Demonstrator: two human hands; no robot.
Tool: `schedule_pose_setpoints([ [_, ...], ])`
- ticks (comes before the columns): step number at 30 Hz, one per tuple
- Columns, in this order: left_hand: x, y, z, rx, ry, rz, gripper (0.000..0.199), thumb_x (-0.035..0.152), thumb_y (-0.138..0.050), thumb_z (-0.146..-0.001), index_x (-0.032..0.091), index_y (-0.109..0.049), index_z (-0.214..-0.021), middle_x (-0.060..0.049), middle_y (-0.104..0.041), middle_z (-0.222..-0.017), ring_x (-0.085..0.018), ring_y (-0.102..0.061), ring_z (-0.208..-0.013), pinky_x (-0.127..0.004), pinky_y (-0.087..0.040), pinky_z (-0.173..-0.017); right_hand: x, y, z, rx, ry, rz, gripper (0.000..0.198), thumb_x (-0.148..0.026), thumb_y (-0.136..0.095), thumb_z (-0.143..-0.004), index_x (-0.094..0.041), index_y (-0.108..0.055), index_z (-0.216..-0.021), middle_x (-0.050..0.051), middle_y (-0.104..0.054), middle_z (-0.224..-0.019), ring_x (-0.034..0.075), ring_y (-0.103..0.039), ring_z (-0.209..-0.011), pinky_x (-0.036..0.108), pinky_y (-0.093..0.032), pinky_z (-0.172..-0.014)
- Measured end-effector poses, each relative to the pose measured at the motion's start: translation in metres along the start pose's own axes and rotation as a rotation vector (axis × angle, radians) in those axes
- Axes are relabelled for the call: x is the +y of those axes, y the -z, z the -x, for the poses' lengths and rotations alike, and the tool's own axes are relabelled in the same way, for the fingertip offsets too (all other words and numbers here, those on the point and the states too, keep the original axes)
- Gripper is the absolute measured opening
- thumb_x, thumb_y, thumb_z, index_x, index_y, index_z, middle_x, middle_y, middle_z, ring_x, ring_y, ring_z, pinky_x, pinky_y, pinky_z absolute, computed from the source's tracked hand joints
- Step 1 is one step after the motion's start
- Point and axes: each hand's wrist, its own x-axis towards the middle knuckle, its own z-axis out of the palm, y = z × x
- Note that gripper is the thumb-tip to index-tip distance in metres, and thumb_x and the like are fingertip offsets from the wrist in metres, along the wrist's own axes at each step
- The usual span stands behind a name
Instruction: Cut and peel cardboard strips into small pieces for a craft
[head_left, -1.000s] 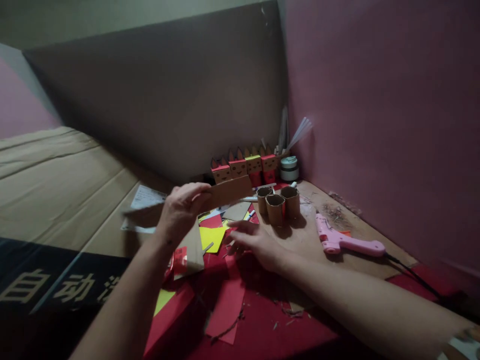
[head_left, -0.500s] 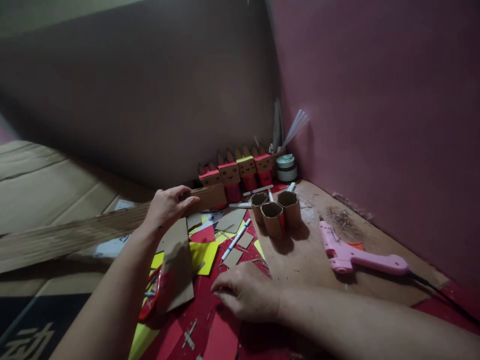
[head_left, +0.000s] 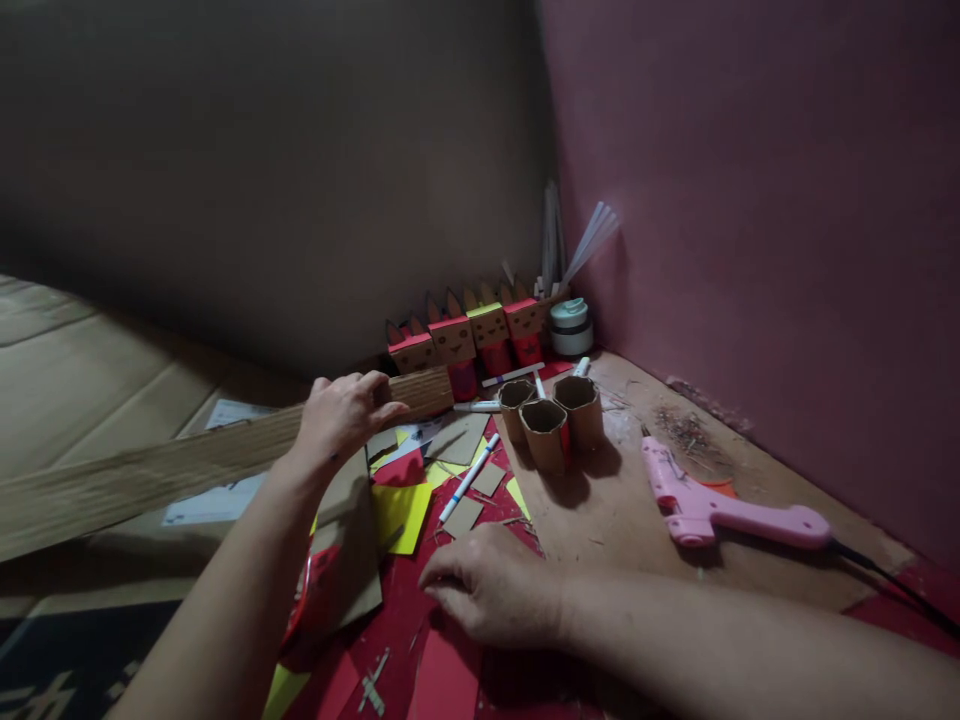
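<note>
Left hand [head_left: 341,425] grasping cardboard strip [head_left: 187,462]; right hand [head_left: 499,585] curled near red paper strip [head_left: 450,675]

The red paper strip lies at the near side of the red tabletop [head_left: 397,590]. The right hand is at the strip's far end, fingers bent inward; whether they grip anything cannot be determined. Left of this hand lies a flat cardboard piece [head_left: 358,550], partly covered by the left forearm. A yellow sheet [head_left: 409,512] lies just beside the piece's right edge.

A brown board [head_left: 622,540] covers the right side of the tabletop. The pink glue gun [head_left: 739,513] lies near the board's right edge, its nozzle directed toward the far side. A marker [head_left: 471,478] lies outside the board's left edge.

The left hand closes thumb and fingers on the cardboard strip near its right end; the strip runs left, out of view. Three open cardboard tubes [head_left: 543,450] stand upright, close together, at the board's far left corner.

Four cardboard figures [head_left: 454,342] form a row along the tabletop's far edge. A lidded jar [head_left: 571,335] stands in the far corner, with white sticks [head_left: 590,240] upright behind it.
</note>
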Motion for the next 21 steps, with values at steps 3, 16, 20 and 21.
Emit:
schedule_pose_setpoints([
  [3,-0.001,0.006,-0.001,0.018,-0.005,-0.05,0.036,0.054,-0.059,-0.079,0.021,-0.065,-0.094,-0.011,-0.07,-0.089,-0.03,-0.064,-0.084,-0.037,-0.033,-0.074,0.0,0.0,-0.001,-0.009,-0.003,-0.005,0.027,-0.022,-0.054,-0.083,-0.017,-0.073,-0.101,0.01,-0.075,-0.092,0.024,-0.07,-0.087,0.031,-0.049,-0.075],
  [16,0.028,0.047,-0.017,0.072,0.349,0.469,0.025,0.04,-0.062,-0.073,0.021,-0.05,-0.061,-0.005,-0.06,-0.066,-0.025,-0.058,-0.073,-0.03,-0.035,-0.061,0.0,0.0,0.0,-0.006,-0.013,-0.042,0.028,-0.021,-0.053,-0.083,-0.017,-0.073,-0.102,0.009,-0.075,-0.095,0.023,-0.07,-0.089,0.029,-0.049,-0.078],
  [20,0.047,0.048,-0.024,-0.011,0.534,1.067,0.025,0.031,-0.071,-0.059,0.02,-0.049,-0.053,0.0,-0.049,-0.047,-0.022,-0.055,-0.058,-0.03,-0.038,-0.054,0.001,0.001,0.001,0.018,0.018,-0.036,0.029,-0.019,-0.052,-0.082,-0.019,-0.074,-0.101,0.009,-0.075,-0.093,0.023,-0.07,-0.086,0.028,-0.048,-0.073],
  [21,0.051,0.045,-0.023,-0.048,0.551,1.142,0.023,0.033,-0.07,-0.06,0.02,-0.052,-0.054,-0.001,-0.052,-0.047,-0.021,-0.055,-0.053,-0.031,-0.039,-0.051,0.001,0.001,0.001,0.017,0.019,-0.032,0.028,-0.018,-0.053,-0.08,-0.019,-0.074,-0.098,0.009,-0.075,-0.092,0.023,-0.07,-0.085,0.027,-0.048,-0.071],
])
